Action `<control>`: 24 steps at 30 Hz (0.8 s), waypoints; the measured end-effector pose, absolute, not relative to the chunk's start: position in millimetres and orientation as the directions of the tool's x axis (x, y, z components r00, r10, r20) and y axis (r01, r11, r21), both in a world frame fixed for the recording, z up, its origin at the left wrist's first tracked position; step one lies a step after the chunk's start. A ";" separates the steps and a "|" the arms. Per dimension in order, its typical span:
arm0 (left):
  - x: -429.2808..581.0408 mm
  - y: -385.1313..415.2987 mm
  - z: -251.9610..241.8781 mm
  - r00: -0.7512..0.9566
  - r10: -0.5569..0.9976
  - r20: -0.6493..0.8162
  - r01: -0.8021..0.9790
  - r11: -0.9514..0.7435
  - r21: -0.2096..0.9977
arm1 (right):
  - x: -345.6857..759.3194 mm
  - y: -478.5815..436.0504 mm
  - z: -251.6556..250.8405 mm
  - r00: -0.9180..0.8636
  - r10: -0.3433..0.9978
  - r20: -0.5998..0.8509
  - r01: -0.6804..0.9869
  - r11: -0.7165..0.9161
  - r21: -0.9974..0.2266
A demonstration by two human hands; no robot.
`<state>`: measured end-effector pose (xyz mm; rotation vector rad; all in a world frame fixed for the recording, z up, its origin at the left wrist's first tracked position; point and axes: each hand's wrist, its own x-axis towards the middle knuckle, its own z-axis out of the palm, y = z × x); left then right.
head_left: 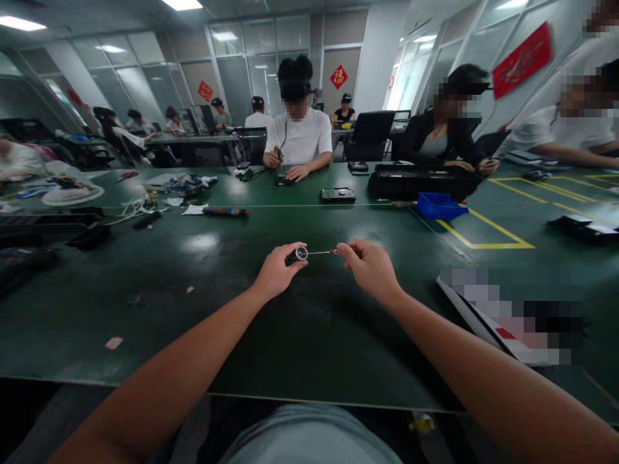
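Observation:
Over the green table, my left hand (273,276) is closed around a small dark cylinder with a pale ring (301,253) at its round end; its exact kind I cannot make out. My right hand (371,265) pinches a thin screwdriver (321,252) with a red part near the fingers. The silvery shaft points left, its tip at or very close to the ringed end; whether it touches is unclear. Most of the screwdriver's handle is hidden in my fingers.
Ahead lie a circuit-board device (337,194), a dark stick-like tool (226,211), a blue bin (441,206) and a long black casing (420,182). White papers (476,319) are at right. A co-worker in a white shirt (309,136) sits opposite.

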<state>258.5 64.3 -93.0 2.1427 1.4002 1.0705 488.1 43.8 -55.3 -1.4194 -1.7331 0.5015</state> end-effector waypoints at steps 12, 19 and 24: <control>260.7 58.4 -85.7 0.312 0.858 0.407 0.660 -0.504 0.557 | 487.4 42.1 -50.9 0.009 0.944 0.329 0.668 0.239 -0.705; 259.1 58.8 -88.7 0.350 0.851 0.392 0.662 -0.521 0.539 | 487.1 40.9 -54.2 -0.026 0.921 0.389 0.700 0.294 -0.651; 257.1 61.7 -92.9 0.335 0.855 0.397 0.665 -0.513 0.543 | 486.1 40.5 -56.6 -0.076 0.903 0.423 0.679 0.357 -0.641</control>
